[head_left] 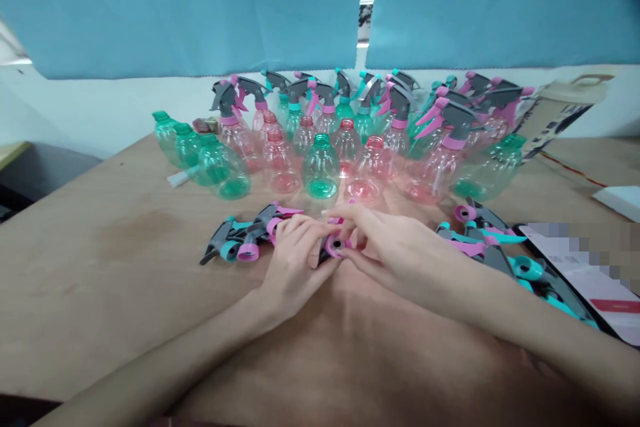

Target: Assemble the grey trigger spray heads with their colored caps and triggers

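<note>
Between my two hands is a grey and pink trigger spray head (336,245), its pink collar facing me with a dark hole in the middle. My left hand (295,257) has its fingers curled round the grey side of it. From the other side, my right hand (387,240) pinches the pink collar with thumb and fingers. Left of my left hand lie several loose spray heads (249,240) in grey, pink and teal. More loose spray heads (495,250) lie beyond my right forearm. The held head is partly hidden by my fingers.
Open bottles, such as a green bottle (321,170) and a pink bottle (277,163), stand in front of several bottles with spray heads fitted (400,110). At right lie a phone (575,267) and a tilted beige container (560,110). A blue curtain (200,13) hangs behind the table (125,300).
</note>
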Available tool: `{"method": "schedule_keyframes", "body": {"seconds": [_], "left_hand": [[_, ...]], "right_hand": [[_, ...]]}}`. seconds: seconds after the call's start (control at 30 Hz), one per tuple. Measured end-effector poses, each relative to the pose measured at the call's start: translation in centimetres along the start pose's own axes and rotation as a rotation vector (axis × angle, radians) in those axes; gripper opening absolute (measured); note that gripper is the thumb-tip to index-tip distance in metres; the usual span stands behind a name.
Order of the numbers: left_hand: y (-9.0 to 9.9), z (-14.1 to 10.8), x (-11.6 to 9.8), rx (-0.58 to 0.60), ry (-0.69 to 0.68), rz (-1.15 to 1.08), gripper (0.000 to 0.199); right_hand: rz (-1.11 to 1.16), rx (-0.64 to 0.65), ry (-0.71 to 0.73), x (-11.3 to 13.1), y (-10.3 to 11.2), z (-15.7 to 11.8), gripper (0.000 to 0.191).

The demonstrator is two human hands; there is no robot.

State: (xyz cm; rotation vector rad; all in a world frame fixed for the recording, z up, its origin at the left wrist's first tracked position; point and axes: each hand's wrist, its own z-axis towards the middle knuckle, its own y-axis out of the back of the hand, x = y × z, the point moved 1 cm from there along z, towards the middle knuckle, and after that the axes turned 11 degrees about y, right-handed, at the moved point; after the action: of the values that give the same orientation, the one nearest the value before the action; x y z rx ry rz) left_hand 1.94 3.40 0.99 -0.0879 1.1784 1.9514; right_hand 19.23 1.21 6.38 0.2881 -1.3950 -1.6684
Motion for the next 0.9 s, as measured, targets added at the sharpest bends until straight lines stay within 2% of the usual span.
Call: {"method": "schedule_keyframes", "body": {"seconds": [0.13,0.2,0.27,0.33,0.4,0.5,0.73,0.83,0.9], "left_hand": [[3.6,0.2,1.0,-0.114,0.055,0.164,0.025],[5.5,0.1,2.5,-0.188,0.173,0.160,0.028],[7.0,-0.2,4.3,-0.256,0.235,0.184,0.031],[7.8,-0.7,6.2,-0.134,0.250,0.240,0.034],[8.1,-1.3,7.7,0.114,0.253,0.245,0.042],[8.0,-2.2,8.7,0.210,0.276,0.207,0.042],[7.2,-2.0,7.2,0.145,0.295,0.096,0.033],[6.4,-1.2,5.4,0.075,0.284,0.076,0.020],[5.5,-0.6,3.7,0.073,0.258,0.102,0.016]], "right_hand": [[0.021,-0.008,-0.012,0.6,1.2,-0.5,0.033],[0.012,0.040,-0.028,0.9,1.1,-0.6,0.034],[-0.008,0.120,-0.029,1.0,0.6,-0.6,0.029],[-0.049,0.218,-0.018,1.1,0.2,-0.8,0.020],[-0.091,0.296,-0.006,1.1,-0.1,-1.0,0.017],[-0.079,0.379,0.005,1.1,0.0,-1.3,0.020],[-0.041,0.408,-0.059,0.2,2.0,-2.4,0.029],[-0.015,0.419,-0.101,-0.6,3.1,-3.0,0.036],[-0.004,0.413,-0.139,-1.3,4.1,-3.3,0.040]]}}
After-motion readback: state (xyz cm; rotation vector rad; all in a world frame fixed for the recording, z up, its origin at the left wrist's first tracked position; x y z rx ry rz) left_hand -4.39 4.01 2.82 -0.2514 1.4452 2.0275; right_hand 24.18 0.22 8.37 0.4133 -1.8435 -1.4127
